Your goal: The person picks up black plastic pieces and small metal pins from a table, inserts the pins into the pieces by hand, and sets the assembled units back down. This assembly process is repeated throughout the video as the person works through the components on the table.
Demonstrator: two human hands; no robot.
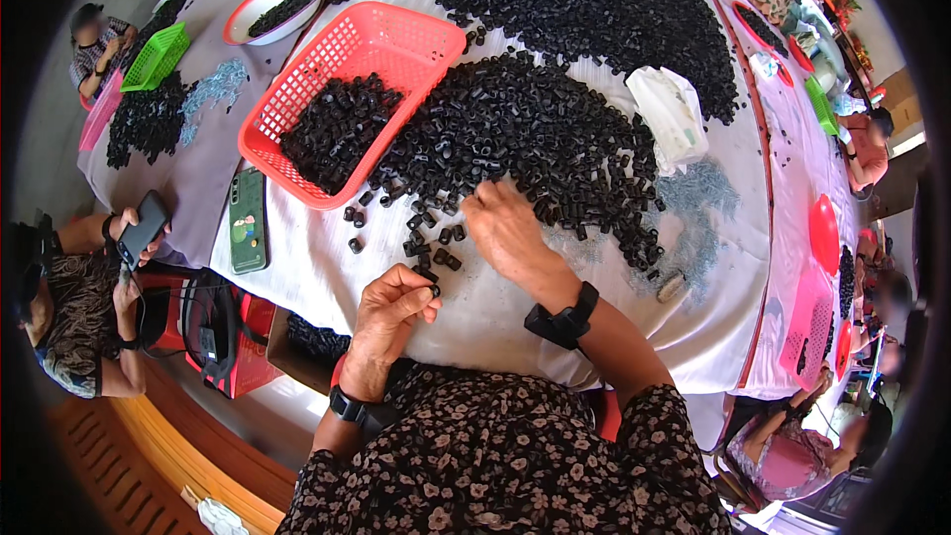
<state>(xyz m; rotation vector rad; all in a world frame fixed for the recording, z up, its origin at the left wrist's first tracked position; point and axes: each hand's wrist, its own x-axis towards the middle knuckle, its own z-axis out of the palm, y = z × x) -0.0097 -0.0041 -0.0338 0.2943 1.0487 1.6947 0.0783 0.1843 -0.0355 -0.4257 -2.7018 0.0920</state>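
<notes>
Between the thumb and fingers of my left hand [391, 307] is a small black plastic piece [435, 290], held just above the white cloth. My right hand [507, 236] is at the near edge of a large heap of black plastic pieces [515, 129], its fingers curled together and pointing down; whatever they hold, if anything, is hidden. A few loose black pieces [448, 260] lie on the cloth between my two hands. Left of the heap, a red plastic basket [416, 30] with perforated sides holds more of these pieces.
A phone in a green case [249, 221] lies left of the basket. Clear small bits [698, 203] and a white plastic packet [669, 119] are right of the heap. A bigger black pile [594, 0] covers the far table. Another person holds a phone [144, 228] at left.
</notes>
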